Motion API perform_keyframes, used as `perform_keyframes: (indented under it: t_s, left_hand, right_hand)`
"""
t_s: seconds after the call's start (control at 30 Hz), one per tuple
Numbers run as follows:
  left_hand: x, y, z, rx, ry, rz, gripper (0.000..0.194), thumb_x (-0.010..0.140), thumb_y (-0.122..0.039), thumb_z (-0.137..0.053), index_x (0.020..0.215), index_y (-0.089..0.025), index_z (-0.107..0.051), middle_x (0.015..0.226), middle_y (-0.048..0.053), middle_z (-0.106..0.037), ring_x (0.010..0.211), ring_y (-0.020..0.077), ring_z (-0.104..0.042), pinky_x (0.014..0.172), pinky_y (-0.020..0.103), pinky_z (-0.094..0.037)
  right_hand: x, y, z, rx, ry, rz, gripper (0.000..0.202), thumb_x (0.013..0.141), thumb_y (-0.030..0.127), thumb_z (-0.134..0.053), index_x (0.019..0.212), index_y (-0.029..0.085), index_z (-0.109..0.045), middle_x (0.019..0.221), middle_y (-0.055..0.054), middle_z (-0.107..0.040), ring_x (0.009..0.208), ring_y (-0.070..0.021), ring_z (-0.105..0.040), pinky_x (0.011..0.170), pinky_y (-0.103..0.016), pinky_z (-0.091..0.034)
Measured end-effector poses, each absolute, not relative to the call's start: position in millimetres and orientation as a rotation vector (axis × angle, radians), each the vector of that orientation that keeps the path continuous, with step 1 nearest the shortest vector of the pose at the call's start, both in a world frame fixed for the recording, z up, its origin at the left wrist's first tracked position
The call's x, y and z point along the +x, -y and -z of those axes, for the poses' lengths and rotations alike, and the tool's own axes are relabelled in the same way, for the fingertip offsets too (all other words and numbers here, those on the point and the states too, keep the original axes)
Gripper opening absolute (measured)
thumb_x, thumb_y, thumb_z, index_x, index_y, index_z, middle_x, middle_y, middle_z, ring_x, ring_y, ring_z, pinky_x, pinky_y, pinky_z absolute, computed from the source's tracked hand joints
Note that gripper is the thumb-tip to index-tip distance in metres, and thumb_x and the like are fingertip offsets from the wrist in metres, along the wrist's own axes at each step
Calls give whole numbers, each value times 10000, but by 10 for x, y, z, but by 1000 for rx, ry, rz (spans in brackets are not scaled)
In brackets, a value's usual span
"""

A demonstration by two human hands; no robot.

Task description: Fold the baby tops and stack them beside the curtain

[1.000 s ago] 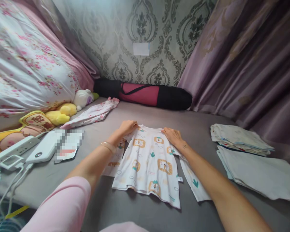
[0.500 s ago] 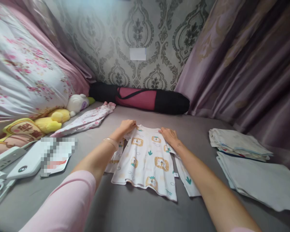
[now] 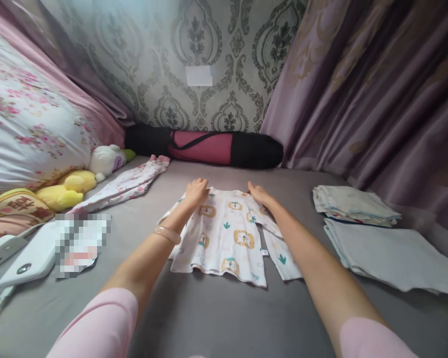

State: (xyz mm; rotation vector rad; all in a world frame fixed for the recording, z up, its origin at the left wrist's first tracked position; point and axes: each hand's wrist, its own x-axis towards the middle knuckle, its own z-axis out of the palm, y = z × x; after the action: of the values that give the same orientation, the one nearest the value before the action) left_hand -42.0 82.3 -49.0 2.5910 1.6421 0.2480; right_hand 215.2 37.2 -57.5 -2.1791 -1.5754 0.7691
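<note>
A small white shirt [image 3: 227, 233] with lion faces and green leaves lies spread on the grey sheet, neckline away from me, its sleeves angled outward. My left hand [image 3: 197, 191] is closed on the shirt's left shoulder, by the collar. My right hand [image 3: 258, 193] is at the right shoulder, its fingers close together and pointing up at the collar's edge; whether cloth is between them cannot be made out. Part of each sleeve is hidden under my forearms.
Folded clothes [image 3: 358, 206] and a pale folded cloth [image 3: 392, 253] lie at right. Floral pants [image 3: 123, 186], plush toys [image 3: 106, 160], a power bank [image 3: 32, 258] and a power strip [image 3: 0, 251] are at left. A black and pink bag [image 3: 205, 146] lies along the wall.
The camera view has shifted slightly. My right hand has loosened at the shirt's shoulder and its fingers have straightened. The left sleeve now shows farther out beside my left forearm.
</note>
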Motion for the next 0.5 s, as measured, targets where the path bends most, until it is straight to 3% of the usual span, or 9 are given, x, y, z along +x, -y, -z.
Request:
perform_keyframes:
  t_s: [0.1,0.23,0.33,0.43,0.5]
  left_hand:
    - [-187,-713,525,2612,-1276,-306,337,938,-217,-451,1247,-147,-567,1262,138,-623,1167,253,-579,1005,356,-438]
    - [265,-570,678,2604,-968,-318,355,887,-159,-459,1211,-172,-603,1200,80,-670,1102,206,-615,980,305,-457]
    - [561,-473,821,2606,-984,-364,354,875,-116,-425,1170,-143,-620,1179,90,-670,1101,196,-604,972,294,-456]
    - [713,-379,966,2593,-1093,-444,364,922,-127,-356,1190,-108,-602,1209,136,-636,1148,228,-564,1002,342,-432]
    - [743,-313,1049,2583,-1165,-498,387,952,-154,-327,1256,-106,-563,1295,153,-582,1219,246,-508,1046,370,-393]
  right_hand:
    - [2315,-310,527,-2139,1385,-1003,677,1017,495,-64,1027,138,-639,963,-157,-710,802,-190,-668,691,-264,-516]
    - [2457,-155,529,-1956,1011,-1408,626,997,578,-112,922,160,-572,758,-76,-649,558,-129,-570,507,-200,-454]
    - [2516,-58,532,-1890,950,-1535,633,987,597,-90,858,171,-540,648,-35,-587,452,-104,-466,413,-175,-370]
    - [2551,3,523,-1862,958,-1655,643,982,596,-87,780,172,-525,541,2,-505,350,-74,-287,322,-164,-211]
    - [2563,29,517,-1888,1036,-1630,578,989,562,-177,730,176,-520,477,29,-443,326,-67,-232,306,-165,-171]
